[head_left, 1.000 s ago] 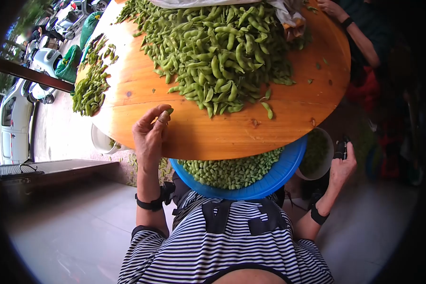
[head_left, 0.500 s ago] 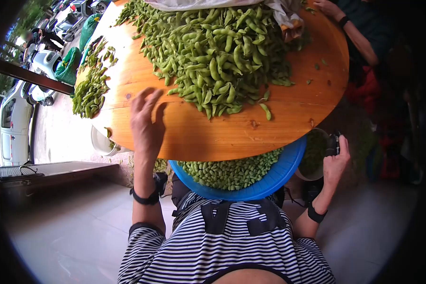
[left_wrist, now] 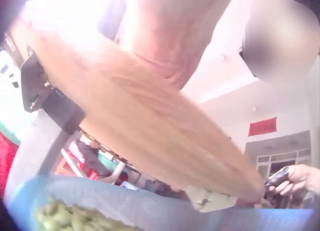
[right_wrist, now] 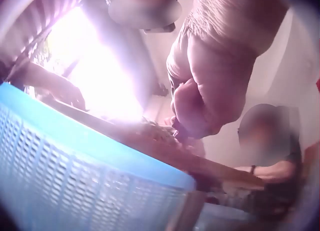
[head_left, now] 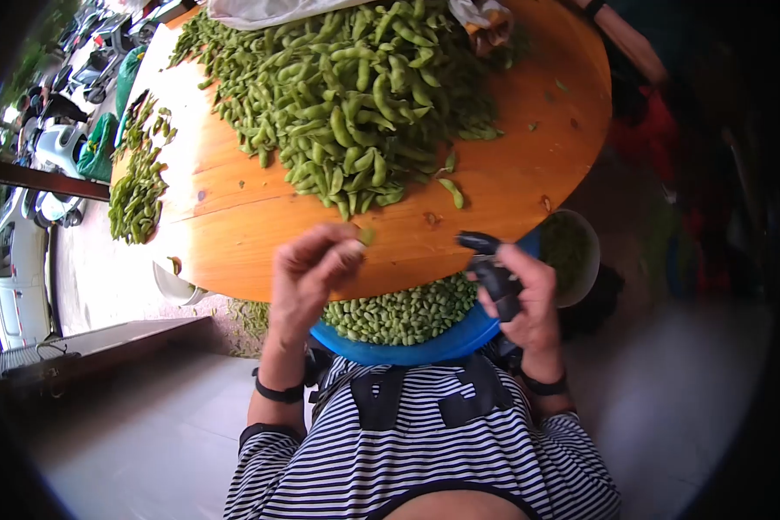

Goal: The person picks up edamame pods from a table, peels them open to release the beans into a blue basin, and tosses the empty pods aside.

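Note:
Above the near edge of a round wooden table (head_left: 234,251), my left hand (head_left: 308,273) pinches a small green soybean pod (head_left: 367,236) between thumb and fingertips. To its right, my right hand (head_left: 536,299) grips a black hand tool (head_left: 497,282) whose tip points toward the left hand; its exact kind does not show. A large heap of green soybean pods (head_left: 338,113) covers the middle of the table. Below the table edge, a blue basket (head_left: 381,354) at my lap holds shelled green beans (head_left: 399,319).
A smaller pile of pods (head_left: 139,199) lies at the table's left edge. A white bucket (head_left: 593,260) stands right of the basket, another white bucket (head_left: 172,288) at the left. Pale cloth (head_left: 277,10) lies behind the heap. Another person's arm (head_left: 628,39) is at the far right.
My left hand reached toward the heap, then came back nearer with a pod. My right hand moved left with the black tool, from beside the table to over the basket. The head view shifted.

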`<state>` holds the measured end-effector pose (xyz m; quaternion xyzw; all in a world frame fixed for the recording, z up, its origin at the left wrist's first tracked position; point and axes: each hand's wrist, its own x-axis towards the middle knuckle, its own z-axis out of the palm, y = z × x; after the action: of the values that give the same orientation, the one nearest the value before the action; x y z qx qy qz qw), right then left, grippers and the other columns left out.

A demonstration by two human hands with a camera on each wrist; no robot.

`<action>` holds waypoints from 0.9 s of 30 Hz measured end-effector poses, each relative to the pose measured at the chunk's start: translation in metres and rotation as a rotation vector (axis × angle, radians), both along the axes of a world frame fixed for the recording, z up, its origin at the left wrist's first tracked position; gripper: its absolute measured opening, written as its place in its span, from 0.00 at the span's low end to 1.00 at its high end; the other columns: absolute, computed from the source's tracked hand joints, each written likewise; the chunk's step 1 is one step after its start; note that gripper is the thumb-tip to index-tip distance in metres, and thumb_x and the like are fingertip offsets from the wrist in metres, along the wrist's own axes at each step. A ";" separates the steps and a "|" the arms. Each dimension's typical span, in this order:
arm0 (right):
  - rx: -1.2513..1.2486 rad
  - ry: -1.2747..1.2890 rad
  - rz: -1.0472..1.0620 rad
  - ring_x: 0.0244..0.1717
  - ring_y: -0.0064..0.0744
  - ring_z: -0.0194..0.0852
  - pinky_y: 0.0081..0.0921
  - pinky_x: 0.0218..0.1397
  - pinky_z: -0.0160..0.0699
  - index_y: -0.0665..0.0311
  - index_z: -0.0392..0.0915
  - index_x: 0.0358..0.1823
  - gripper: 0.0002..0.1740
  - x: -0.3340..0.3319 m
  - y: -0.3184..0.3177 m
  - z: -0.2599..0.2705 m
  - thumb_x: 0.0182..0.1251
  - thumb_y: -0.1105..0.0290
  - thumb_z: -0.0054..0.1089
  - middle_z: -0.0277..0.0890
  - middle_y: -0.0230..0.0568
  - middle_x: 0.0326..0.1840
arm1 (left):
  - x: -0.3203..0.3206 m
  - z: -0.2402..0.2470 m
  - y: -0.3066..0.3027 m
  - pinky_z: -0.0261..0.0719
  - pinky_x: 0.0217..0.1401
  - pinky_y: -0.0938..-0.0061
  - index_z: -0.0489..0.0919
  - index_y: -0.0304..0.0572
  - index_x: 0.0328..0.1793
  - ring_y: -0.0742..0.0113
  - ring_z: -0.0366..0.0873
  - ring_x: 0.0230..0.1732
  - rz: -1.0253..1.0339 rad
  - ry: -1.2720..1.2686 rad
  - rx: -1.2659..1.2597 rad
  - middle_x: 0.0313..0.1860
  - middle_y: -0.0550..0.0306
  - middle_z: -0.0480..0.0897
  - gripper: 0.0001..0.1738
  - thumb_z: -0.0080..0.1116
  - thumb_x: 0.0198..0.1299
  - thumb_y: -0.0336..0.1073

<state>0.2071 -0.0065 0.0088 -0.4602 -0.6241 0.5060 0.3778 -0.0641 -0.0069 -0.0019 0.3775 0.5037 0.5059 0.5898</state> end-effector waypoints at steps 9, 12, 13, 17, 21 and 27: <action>-0.308 0.298 0.089 0.24 0.08 0.64 0.11 0.25 0.65 0.73 0.76 0.55 0.17 -0.026 0.004 0.010 0.66 0.74 0.56 0.66 0.24 0.29 | 0.058 -0.004 -0.005 0.67 0.25 0.87 0.82 0.34 0.40 0.83 0.70 0.24 -0.136 -0.128 -0.031 0.26 0.64 0.80 0.06 0.63 0.65 0.31; -0.303 0.296 0.072 0.24 0.09 0.64 0.11 0.24 0.65 0.73 0.76 0.54 0.16 -0.026 0.004 0.007 0.66 0.74 0.56 0.66 0.24 0.27 | 0.063 -0.006 -0.007 0.70 0.27 0.86 0.81 0.33 0.40 0.83 0.72 0.25 -0.094 -0.030 0.035 0.28 0.62 0.83 0.06 0.62 0.65 0.30; -0.303 0.296 0.073 0.24 0.09 0.64 0.11 0.24 0.65 0.73 0.76 0.54 0.16 -0.026 0.005 0.006 0.66 0.74 0.56 0.66 0.24 0.27 | 0.064 -0.007 -0.007 0.70 0.27 0.86 0.81 0.33 0.40 0.83 0.72 0.25 -0.093 -0.030 0.035 0.28 0.62 0.83 0.06 0.62 0.65 0.30; -0.291 0.275 0.088 0.25 0.09 0.65 0.12 0.25 0.65 0.73 0.76 0.54 0.16 -0.026 0.007 0.008 0.65 0.77 0.55 0.67 0.25 0.29 | 0.067 -0.008 -0.008 0.73 0.29 0.86 0.81 0.32 0.40 0.81 0.74 0.25 -0.057 0.067 0.130 0.29 0.59 0.84 0.05 0.62 0.65 0.28; -0.248 0.224 0.050 0.26 0.11 0.65 0.13 0.24 0.64 0.74 0.76 0.51 0.15 -0.029 0.006 0.010 0.62 0.80 0.55 0.67 0.27 0.32 | 0.065 -0.013 -0.009 0.72 0.26 0.85 0.81 0.32 0.39 0.78 0.75 0.24 -0.071 0.178 0.216 0.27 0.58 0.83 0.05 0.62 0.65 0.29; -0.635 0.843 0.270 0.19 0.11 0.59 0.13 0.22 0.59 0.75 0.76 0.45 0.11 -0.015 0.012 -0.007 0.65 0.75 0.53 0.65 0.27 0.23 | 0.058 -0.014 -0.009 0.63 0.21 0.85 0.79 0.37 0.39 0.80 0.68 0.19 -0.244 -0.650 -0.265 0.22 0.62 0.77 0.08 0.60 0.68 0.34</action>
<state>0.1924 0.0055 0.0017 -0.2249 -0.2887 0.8543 0.3692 -0.0057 -0.0161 -0.0154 0.1746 0.3025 0.4557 0.8188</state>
